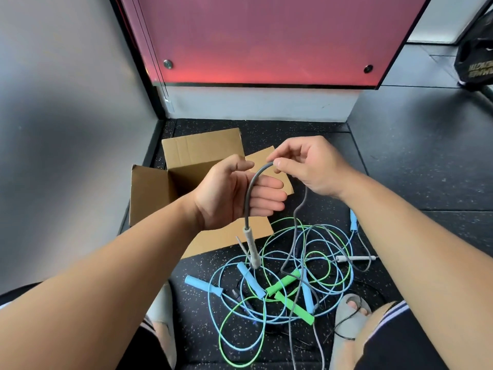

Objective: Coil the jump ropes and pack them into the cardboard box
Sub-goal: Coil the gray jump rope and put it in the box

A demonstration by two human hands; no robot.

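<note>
While our left hand [229, 194] curls round the grey jump rope [247, 206] and our right hand [313, 168] pinches it near the open cardboard box [152, 194], its tail threads through blue and green ropes [282, 285] on the floor, so coiling may snag it

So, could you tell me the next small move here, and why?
Probably bring the right hand down to the left hand, closing a first loop: the gray rope arcs between them, its handle dangles below, and the rest trails into the tangle.
</note>
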